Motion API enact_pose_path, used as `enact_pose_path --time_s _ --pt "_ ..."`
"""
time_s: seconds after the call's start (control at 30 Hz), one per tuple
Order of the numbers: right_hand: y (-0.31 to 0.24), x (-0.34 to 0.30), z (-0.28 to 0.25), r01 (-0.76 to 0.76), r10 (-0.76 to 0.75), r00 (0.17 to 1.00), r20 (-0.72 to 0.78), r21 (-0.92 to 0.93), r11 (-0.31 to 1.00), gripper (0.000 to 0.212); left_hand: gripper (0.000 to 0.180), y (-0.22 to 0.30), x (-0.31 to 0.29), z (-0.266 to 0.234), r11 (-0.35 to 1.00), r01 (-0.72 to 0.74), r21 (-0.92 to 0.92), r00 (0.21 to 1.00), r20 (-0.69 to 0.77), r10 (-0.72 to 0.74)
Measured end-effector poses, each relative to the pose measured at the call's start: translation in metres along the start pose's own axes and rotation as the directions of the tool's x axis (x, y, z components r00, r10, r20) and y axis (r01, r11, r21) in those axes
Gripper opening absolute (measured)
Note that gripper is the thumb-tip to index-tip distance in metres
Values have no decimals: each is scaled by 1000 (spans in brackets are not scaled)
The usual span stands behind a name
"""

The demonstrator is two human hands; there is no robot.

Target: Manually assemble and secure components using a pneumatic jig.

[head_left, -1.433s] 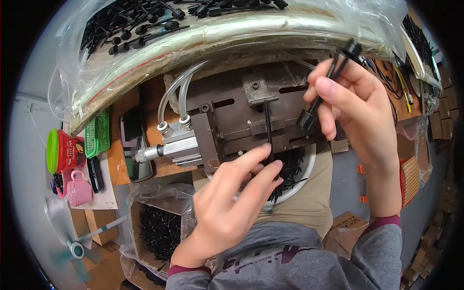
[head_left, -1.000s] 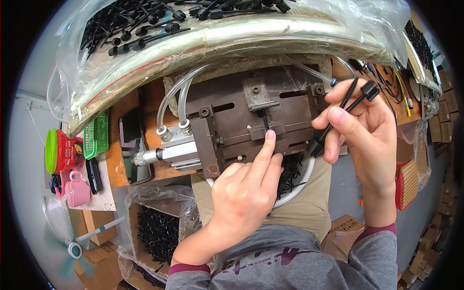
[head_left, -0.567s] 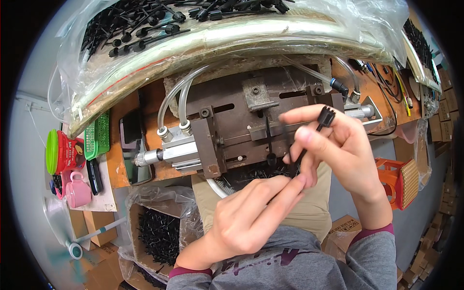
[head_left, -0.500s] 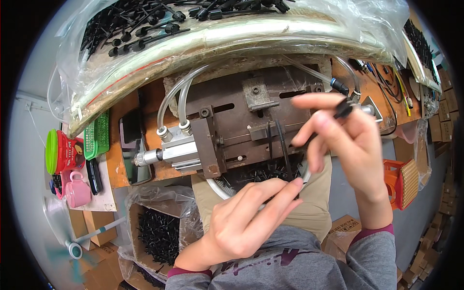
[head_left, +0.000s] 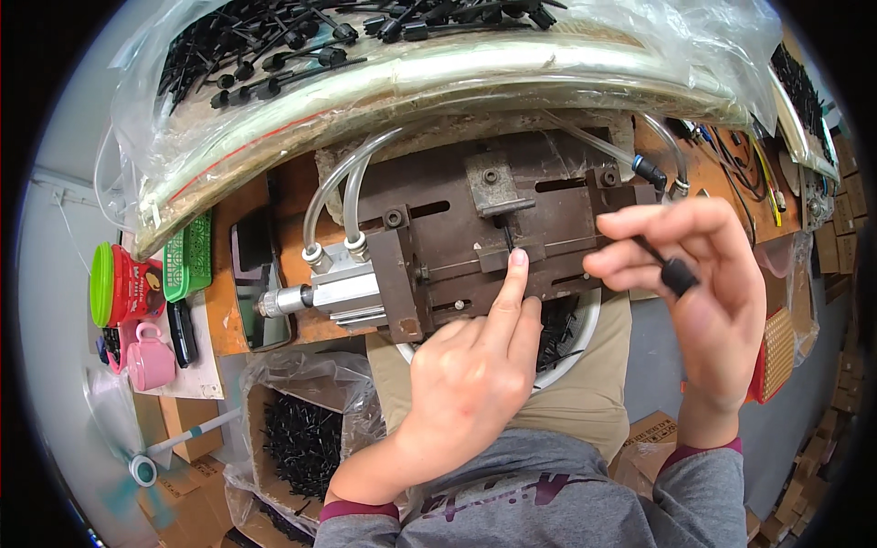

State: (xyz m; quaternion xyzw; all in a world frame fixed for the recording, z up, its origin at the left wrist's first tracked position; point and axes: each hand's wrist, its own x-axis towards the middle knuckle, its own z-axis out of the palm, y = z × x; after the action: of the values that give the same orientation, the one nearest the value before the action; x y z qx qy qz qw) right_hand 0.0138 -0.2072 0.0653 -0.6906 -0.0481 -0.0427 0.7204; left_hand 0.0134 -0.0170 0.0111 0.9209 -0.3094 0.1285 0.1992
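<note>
Rod (head_left: 677, 274), one, is pinched in right hand (head_left: 708, 306), two o'clock from left hand (head_left: 475, 365), which touches one other rod (head_left: 509, 237), grip unclear.

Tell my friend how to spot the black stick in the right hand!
Find the brown metal machine in the middle, then the right hand at its right end. The black stick there shows a chunky knob plainly, while the stick on the machine is partly hidden by the left hand.

A grey sweatshirt (head_left: 530, 452) with maroon cuffs (head_left: 359, 510) (purple lettering (head_left: 548, 487) marks its front) is worn with khaki trousers (head_left: 589, 397).
</note>
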Motion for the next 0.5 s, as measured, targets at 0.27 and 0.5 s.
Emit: enact_pose_path --time_s 0.27,0.5 --pt "17 -10 -7 453 -371 890 265 -608 652 34 29 -9 7 -32 987 50 -151 999 -7 -52" --pt "55 -20 10 588 -342 808 480 -683 433 20 19 -98 70 -95 935 148 321 874 -485 28"
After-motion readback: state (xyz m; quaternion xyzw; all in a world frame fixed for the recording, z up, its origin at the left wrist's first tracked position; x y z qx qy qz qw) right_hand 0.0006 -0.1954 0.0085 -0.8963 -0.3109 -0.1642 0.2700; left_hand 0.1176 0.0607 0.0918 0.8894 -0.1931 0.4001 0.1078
